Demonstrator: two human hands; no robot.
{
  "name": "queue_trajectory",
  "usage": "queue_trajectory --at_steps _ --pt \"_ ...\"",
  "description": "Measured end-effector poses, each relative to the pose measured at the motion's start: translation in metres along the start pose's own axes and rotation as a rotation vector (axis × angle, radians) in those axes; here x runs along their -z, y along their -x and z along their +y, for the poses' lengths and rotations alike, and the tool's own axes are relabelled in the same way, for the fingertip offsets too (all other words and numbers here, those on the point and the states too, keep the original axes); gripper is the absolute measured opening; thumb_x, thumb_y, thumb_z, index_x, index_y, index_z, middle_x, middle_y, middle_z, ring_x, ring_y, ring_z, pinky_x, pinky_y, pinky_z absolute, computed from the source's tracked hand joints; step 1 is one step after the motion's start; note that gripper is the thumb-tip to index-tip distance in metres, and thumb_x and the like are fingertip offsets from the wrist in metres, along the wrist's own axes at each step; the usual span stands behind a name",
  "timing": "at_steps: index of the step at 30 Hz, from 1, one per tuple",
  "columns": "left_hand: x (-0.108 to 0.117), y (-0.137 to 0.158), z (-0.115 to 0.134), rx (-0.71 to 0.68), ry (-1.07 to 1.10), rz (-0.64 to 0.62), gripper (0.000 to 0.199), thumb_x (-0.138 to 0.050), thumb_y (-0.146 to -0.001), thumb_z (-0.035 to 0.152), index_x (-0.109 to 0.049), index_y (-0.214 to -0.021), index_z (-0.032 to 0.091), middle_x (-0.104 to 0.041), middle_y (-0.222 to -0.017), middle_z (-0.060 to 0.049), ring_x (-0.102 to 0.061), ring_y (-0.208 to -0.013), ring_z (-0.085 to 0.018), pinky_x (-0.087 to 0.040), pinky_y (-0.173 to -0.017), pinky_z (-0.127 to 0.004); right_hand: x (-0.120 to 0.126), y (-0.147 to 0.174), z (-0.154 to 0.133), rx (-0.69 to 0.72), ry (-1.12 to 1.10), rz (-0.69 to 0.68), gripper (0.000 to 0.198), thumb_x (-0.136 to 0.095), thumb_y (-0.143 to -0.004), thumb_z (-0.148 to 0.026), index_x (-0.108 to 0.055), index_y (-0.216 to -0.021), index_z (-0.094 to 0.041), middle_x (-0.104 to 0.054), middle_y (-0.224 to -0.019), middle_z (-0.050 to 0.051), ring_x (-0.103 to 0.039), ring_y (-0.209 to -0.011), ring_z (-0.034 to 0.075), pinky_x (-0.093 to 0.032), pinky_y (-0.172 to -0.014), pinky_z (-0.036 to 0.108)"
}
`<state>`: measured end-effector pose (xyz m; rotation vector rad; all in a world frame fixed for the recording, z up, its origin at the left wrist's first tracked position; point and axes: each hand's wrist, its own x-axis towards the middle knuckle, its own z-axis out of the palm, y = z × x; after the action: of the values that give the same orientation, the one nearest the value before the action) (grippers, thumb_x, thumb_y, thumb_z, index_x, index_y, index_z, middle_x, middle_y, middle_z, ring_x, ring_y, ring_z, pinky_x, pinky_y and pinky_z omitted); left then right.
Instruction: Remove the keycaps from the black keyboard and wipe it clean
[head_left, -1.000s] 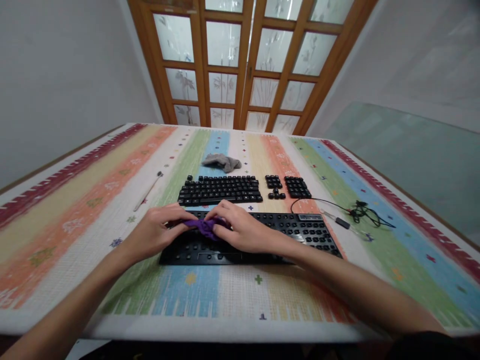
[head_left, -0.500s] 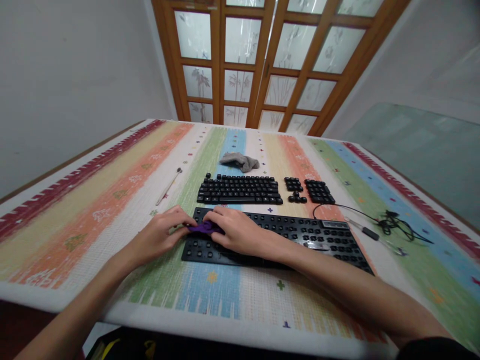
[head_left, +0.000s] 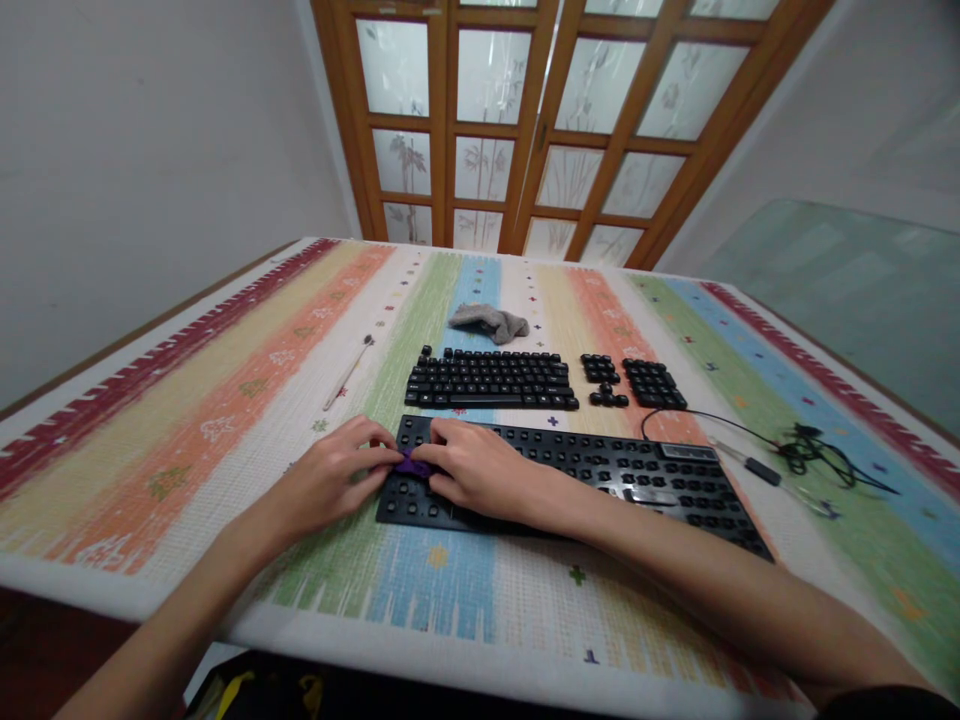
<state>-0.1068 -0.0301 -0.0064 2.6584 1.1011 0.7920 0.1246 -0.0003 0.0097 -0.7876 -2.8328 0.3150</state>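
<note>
My left hand (head_left: 339,474) and my right hand (head_left: 484,468) both pinch a small, soft purple lump (head_left: 412,465) between their fingertips. It looks like putty, though most of it is hidden by the fingers. Beneath it lies a black keyboard base (head_left: 615,462) without its keycaps, its left end under my hands. My right forearm crosses over the front of the base. Just behind the base, black keycaps (head_left: 487,380) sit in keyboard order, with smaller keycap groups (head_left: 654,383) to the right.
A grey cloth (head_left: 491,322) lies crumpled behind the keycaps. To the left is a thin brush (head_left: 349,372) with a dark head. The keyboard's coiled cable (head_left: 814,450) and a clear-and-black tool (head_left: 763,472) rest at the right on the striped tablecloth (head_left: 247,400).
My fingertips have drawn closer together, and the purple lump shows shorter and more bunched between them. The whole view has shifted slightly, so things on the table appear farther right.
</note>
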Motion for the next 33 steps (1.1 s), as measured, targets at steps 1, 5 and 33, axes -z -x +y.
queue_trajectory --at_steps 1,5,33 --pt "0.000 0.000 0.001 -0.005 -0.008 -0.004 0.022 -0.052 -0.091 0.015 -0.071 -0.098 0.022 -0.065 -0.095 -0.006 -0.061 -0.089 -0.018 -0.053 -0.078 -0.033 0.001 0.000 -0.001 -0.001 -0.001 -0.007 0.021 -0.057 -0.090 -0.018 -0.068 -0.108 -0.016 -0.058 -0.094 0.009 -0.052 -0.079 0.019 -0.041 -0.067 0.029" --pt "0.003 0.000 0.005 0.002 -0.015 -0.023 0.022 -0.053 -0.091 0.017 -0.073 -0.100 0.022 -0.065 -0.096 -0.007 -0.060 -0.090 -0.019 -0.054 -0.079 -0.035 0.003 0.001 -0.003 -0.011 -0.057 -0.011 0.019 -0.055 -0.090 -0.016 -0.067 -0.105 -0.013 -0.057 -0.093 0.009 -0.052 -0.078 0.019 -0.043 -0.069 0.030" --pt "-0.011 -0.014 0.013 -0.013 -0.032 -0.068 0.018 -0.048 -0.094 0.017 -0.066 -0.099 0.017 -0.062 -0.091 -0.007 -0.059 -0.088 -0.019 -0.053 -0.078 -0.034 0.003 0.016 0.002 -0.090 -0.222 0.070 0.007 -0.051 -0.084 -0.013 -0.055 -0.090 -0.015 -0.059 -0.088 0.006 -0.052 -0.077 0.018 -0.041 -0.071 0.029"
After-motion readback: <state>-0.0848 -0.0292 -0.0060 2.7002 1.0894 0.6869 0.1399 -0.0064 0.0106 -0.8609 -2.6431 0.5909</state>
